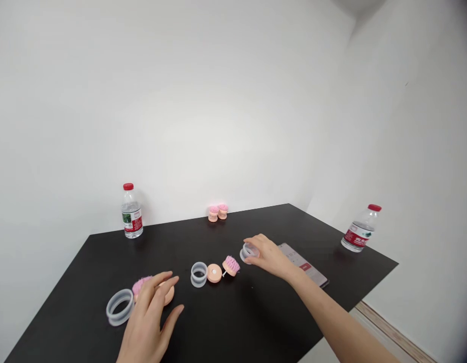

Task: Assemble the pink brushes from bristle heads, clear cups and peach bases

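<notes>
My right hand [269,257] has its thumb and fingers around a clear plastic ring [246,252]; I cannot tell whether the ring touches the table. Left of it lie a pink-bristled brush head [230,266] tipped over with a thin stem showing, a peach round cap [214,273] with a pale centre, and another clear ring [198,276]. My left hand [150,312] hovers with fingers apart over a second pink brush head [141,286] and a peach round piece [169,294], partly hiding both. Beside them sits a larger-looking clear ring [113,312].
Two peach brushes with pink bristles, one on the left [213,214] and one on the right [222,212], stand at the black table's [180,237] back edge. Water bottles stand at back left [132,219] and right [358,233]. A flat tablet-like panel [303,263] lies beyond my right wrist.
</notes>
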`<state>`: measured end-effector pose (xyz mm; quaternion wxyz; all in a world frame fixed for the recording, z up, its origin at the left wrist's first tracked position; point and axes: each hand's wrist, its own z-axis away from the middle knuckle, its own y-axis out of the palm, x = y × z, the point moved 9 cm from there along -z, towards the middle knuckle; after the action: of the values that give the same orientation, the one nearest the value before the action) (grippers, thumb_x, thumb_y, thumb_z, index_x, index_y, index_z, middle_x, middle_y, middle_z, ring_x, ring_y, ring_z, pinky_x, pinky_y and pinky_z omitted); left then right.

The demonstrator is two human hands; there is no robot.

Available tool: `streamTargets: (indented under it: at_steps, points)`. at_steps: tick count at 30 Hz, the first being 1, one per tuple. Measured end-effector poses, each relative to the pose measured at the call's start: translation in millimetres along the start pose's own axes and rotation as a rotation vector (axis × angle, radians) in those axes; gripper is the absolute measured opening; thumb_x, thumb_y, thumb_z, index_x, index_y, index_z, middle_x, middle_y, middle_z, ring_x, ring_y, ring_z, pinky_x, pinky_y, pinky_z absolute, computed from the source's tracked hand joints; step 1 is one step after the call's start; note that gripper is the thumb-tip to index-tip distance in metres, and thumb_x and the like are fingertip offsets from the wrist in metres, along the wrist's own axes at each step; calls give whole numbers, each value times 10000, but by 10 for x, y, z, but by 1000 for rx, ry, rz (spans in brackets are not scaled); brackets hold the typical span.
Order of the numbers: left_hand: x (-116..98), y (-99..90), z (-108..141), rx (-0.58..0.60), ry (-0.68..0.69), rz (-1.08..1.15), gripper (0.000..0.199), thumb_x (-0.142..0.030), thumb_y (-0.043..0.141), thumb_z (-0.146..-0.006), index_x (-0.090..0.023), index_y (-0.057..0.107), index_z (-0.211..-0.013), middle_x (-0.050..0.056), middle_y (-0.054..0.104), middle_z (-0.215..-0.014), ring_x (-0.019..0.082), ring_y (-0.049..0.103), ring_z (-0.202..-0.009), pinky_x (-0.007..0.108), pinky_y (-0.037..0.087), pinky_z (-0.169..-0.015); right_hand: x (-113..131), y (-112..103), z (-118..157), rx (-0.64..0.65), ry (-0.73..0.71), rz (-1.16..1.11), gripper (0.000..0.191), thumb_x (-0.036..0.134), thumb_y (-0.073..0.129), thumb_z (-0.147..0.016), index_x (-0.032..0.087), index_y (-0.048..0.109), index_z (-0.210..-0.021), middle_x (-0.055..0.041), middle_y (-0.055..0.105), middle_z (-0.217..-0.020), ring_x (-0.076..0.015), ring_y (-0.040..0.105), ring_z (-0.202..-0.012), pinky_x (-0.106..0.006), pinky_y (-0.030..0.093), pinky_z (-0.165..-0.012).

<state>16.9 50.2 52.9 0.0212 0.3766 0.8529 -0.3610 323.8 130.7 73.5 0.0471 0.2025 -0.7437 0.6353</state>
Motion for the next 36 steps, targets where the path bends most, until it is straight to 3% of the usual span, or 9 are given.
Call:
streamTargets:
  at_steps: [4, 8, 13, 17, 21, 25, 28, 33, 36]
  points:
    - [-99, 91, 53, 56, -76, 220, 386, -398, 648, -891, -307, 572, -1258, 95, 634, -1223, 274, 661, -1073, 396, 589, -860, 756, -76, 273, -77, -160, -212, 378, 334, 791, -767, 230, 668, -1109, -51, 676, -1005, -246, 601, -974, -368, 489, -862]
    - [-194, 237, 96, 134, -174, 452, 580, -550, 763, -744, -290, 575, -1227, 74, 683, -1122, 261, 686, -914, 377, 596, -785, 1514, 260, 455, -74, -404, -262, 426, 501, 851, -688, 215, 659, -938, -44, 682, -932, -238, 581, -869, -368, 469, -784]
    - [-136, 335, 78, 213, -359, 611, 310, -463, 726, -790, -253, 593, -975, 3, 706, -884, 208, 715, -779, 314, 603, -709, 1738, 531, 456, -77, -439, -296, 433, 569, 798, -728, 211, 647, -920, -52, 679, -927, -239, 585, -854, -368, 475, -756]
    - [-62, 261, 38, 189, -381, 640, 296, -367, 712, -799, -247, 598, -1044, 21, 738, -950, 223, 747, -872, 311, 612, -779, 1355, 257, 331, -166, -424, -295, 430, 424, 742, -833, 205, 628, -1185, -98, 683, -1151, -274, 581, -1071, -425, 488, -926]
    - [4, 201, 74, 107, -441, 617, 304, -382, 700, -803, -249, 608, -1061, 25, 752, -945, 238, 752, -881, 327, 610, -805, 277, 12, 6, -167, -66, -13, 296, 263, 638, -886, 216, 665, -1177, -108, 669, -1238, -284, 524, -1250, -451, 452, -1044]
    - [-10, 179, 80, 64, -426, 585, 297, -406, 687, -813, -251, 607, -1053, 22, 746, -916, 222, 748, -834, 315, 609, -798, -517, -29, -184, -65, 46, 86, 331, 136, 657, -768, 163, 725, -1091, -146, 703, -1204, -351, 506, -1306, -512, 397, -1098]
    - [-5, 178, 45, 95, -362, 522, 286, -390, 688, -812, -252, 607, -1050, 20, 750, -895, 216, 750, -796, 282, 616, -726, -730, 93, -220, 21, 33, 120, 333, 76, 680, -673, 182, 760, -978, -121, 730, -1167, -345, 534, -1297, -481, 352, -1139]
    - [16, 197, 9, 169, -273, 419, 269, -353, 676, -828, -250, 599, -1064, 30, 756, -930, 217, 758, -831, 261, 619, -690, -773, 333, -198, 88, 18, 143, 215, 68, 646, -702, 238, 749, -787, -46, 772, -958, -322, 496, -1352, -472, 278, -1174]
    - [32, 175, 8, 132, -292, 423, 271, -359, 676, -822, -259, 602, -1062, 22, 753, -929, 216, 754, -826, 270, 616, -711, -793, 372, -187, 83, 15, 154, 218, 114, 663, -736, 245, 754, -883, -37, 766, -1037, -296, 472, -1375, -449, 238, -1194]
